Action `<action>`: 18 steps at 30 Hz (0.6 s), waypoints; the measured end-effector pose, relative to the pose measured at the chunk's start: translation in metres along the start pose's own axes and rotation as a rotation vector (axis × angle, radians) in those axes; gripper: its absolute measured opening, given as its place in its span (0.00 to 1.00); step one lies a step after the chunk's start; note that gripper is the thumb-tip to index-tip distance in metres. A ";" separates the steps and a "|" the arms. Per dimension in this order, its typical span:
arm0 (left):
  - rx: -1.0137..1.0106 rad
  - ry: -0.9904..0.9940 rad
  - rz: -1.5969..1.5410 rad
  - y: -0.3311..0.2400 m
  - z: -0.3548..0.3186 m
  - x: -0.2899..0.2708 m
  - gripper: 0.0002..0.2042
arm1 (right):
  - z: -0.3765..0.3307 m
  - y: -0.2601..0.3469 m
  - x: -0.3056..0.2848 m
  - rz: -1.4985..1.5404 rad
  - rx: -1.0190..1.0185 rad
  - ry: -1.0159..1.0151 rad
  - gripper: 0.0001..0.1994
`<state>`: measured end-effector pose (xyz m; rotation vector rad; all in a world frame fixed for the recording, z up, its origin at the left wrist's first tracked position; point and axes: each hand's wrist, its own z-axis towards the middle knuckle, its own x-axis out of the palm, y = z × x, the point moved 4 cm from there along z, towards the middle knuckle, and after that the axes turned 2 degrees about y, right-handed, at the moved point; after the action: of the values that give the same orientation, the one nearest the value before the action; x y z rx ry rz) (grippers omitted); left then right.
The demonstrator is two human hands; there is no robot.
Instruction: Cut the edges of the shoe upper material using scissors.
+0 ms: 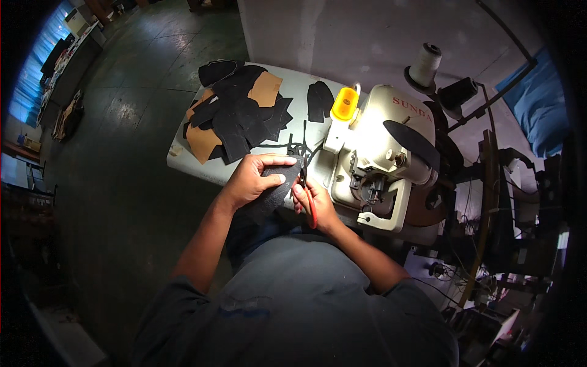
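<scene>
My left hand (247, 178) pinches a dark leather-like piece (276, 191) between thumb and fingers, just off the front edge of the white table (189, 166). Wrapped in my right hand (320, 207) are scissors (312, 213) with red handles. Their dark blades point away from me along the right edge of the piece; whether they touch it I cannot tell. Thin black strips (275, 145) lie on the table just beyond my hands. Farther left is a heap of black cut pieces (235, 119), mixed with tan ones (265, 89).
A cream sewing machine (382, 122) stands close to my right hand, with a yellow part (345, 103) at its left. White (424, 65) and black thread cones (457, 95) sit behind it. Black pieces (318, 102) lie near the wall. Dark floor (134, 202) stretches left.
</scene>
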<state>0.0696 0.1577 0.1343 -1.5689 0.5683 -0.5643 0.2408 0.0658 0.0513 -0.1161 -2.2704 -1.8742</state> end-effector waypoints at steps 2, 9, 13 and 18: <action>0.001 -0.011 -0.015 0.003 0.000 0.002 0.22 | -0.001 0.002 -0.001 -0.015 -0.001 -0.002 0.15; 0.031 -0.027 0.029 0.008 -0.003 -0.001 0.22 | -0.001 0.008 0.001 -0.080 -0.003 -0.008 0.15; 0.018 -0.029 0.051 0.001 -0.003 0.002 0.22 | -0.002 0.005 0.000 -0.068 0.014 -0.025 0.15; 0.037 -0.020 0.113 0.000 -0.004 0.002 0.22 | -0.002 0.007 -0.001 -0.091 0.011 -0.024 0.14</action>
<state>0.0683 0.1538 0.1346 -1.4959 0.6244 -0.4707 0.2429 0.0652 0.0585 -0.0346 -2.3388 -1.9134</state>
